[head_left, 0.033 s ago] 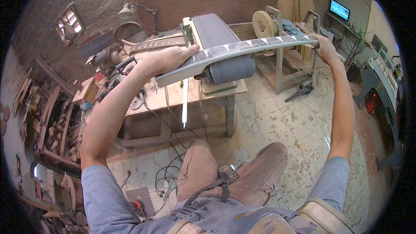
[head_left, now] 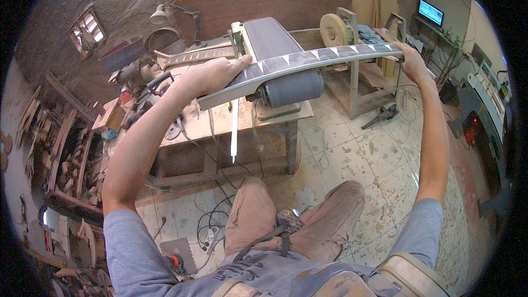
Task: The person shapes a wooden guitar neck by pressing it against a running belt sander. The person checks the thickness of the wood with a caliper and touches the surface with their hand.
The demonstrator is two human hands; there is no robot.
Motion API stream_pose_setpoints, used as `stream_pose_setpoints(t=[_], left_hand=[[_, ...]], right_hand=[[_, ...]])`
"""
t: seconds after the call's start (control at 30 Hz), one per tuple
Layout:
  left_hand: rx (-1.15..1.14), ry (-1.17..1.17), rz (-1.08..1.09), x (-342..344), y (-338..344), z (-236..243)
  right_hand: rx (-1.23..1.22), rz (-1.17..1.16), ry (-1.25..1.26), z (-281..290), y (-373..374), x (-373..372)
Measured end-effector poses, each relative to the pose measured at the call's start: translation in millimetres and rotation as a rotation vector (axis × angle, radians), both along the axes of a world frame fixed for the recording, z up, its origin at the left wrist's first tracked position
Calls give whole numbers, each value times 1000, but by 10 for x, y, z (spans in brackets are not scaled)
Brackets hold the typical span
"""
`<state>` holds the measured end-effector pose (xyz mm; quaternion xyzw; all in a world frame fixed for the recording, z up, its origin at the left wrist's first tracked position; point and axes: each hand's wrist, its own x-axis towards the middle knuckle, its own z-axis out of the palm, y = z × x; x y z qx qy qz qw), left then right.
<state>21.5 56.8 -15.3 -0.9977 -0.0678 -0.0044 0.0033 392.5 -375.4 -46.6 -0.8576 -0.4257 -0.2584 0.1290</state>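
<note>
A long guitar neck (head_left: pixel 313 58) with a dark fretboard and pale triangular inlays is stretched level between my two hands, fretboard side up. My left hand (head_left: pixel 220 73) is closed round its wide end, thumb lying on top and the other fingers mostly hidden. At the far narrow end, my right hand (head_left: pixel 416 65) grips it. The neck crosses over a belt sander (head_left: pixel 269 36) with a grey belt. Just beneath the neck is the sander's dark roller (head_left: pixel 294 88); whether the two touch I cannot tell.
The sander stands on a wooden workbench (head_left: pixel 250 126); a second fretted neck (head_left: pixel 203 55) lies behind my left arm. A buffing wheel (head_left: pixel 334 30) is on a stand at the back right. Cables (head_left: pixel 212 220) trail over the floor beside my legs. Wood scraps fill a rack (head_left: pixel 69 170) leftward.
</note>
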Motion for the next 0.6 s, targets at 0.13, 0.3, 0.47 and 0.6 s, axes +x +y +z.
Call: stream_pose_setpoints(t=[0.13, 0.3, 0.47, 0.6], left_hand=[[230, -178, -12, -120, -362, 107], [384, -431, -27, -211, -533, 124], [433, -534, -47, -214, -510, 82], [274, -313, -32, -223, -423, 127]], right_hand=[[96, -40, -17, -134, 12, -32], [179, -90, -128, -139, 131, -156], [209, -188, -225, -145, 236, -199], [177, -134, -235, -112, 240, -215]])
